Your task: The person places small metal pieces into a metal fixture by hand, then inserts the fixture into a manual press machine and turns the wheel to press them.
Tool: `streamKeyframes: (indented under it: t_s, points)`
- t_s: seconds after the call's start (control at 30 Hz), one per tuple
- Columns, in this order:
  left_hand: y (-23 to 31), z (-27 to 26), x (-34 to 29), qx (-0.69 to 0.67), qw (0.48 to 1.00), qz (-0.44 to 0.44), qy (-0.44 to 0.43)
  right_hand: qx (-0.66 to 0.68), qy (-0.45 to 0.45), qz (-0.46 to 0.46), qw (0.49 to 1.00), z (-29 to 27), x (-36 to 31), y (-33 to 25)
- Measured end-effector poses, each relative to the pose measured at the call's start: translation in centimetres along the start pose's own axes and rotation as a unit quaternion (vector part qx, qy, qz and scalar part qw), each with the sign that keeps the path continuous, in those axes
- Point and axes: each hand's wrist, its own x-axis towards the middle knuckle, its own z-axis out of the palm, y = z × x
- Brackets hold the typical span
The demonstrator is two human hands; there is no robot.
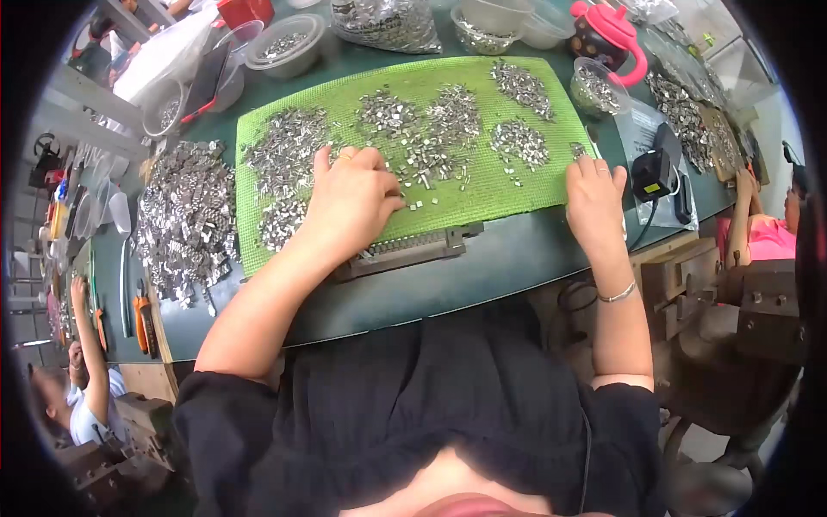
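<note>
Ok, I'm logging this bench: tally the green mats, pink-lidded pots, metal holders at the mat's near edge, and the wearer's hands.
Green mat: 1
Pink-lidded pot: 1
Metal holder: 1
Left hand and right hand: 2
Total: 5

Person's left hand (353, 194) over small metal pieces (454, 110) on green mat (478, 196), right hand (594, 200) at mat's right edge, metal fixture (418, 250) on counter (517, 254)

Dark green worktop (517, 254) in front of me, bowed by the lens, wood edging (148, 379) showing below it at left and right; grey metal frame bars (96, 110) at my upper left, pale wall (782, 129) far right. Heavy dark metal fixtures (769, 302) low on both sides, pale floor (705, 444) lower right, light bright across my worktop
</note>
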Motion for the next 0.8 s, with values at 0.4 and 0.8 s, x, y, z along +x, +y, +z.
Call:
streamKeyframes:
  t_s: [0.4,0.8]
  points:
    - [-0.1,0.5,-0.9,-0.037,0.995,0.029,0.085,0.231,0.123,0.113,0.959,3.1,-1.5,0.1]
    - [1.5,0.7,-5.6,-0.187,0.98,-0.013,0.061,0.38,0.148,-0.012,0.913,-2.3,-0.2,-6.3]
